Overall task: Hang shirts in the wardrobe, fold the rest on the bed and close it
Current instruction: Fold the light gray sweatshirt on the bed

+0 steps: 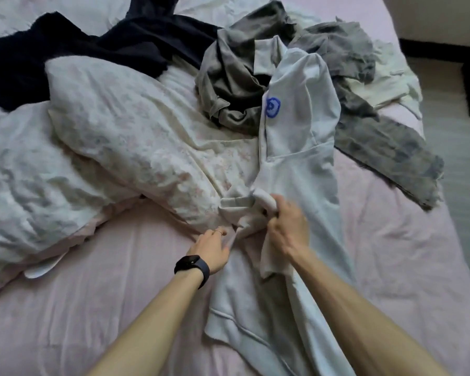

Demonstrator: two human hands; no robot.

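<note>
On the pink bed [92,308], white shirt [299,169]

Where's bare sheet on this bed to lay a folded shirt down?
Two bare patches of pink sheet: near left, between the duvet and the white shirt; and right of that shirt, below the grey trousers. The far middle is crowded by the grey pile and a dark garment.

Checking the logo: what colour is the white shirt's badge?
Blue; the badge shows best in head view.
</note>
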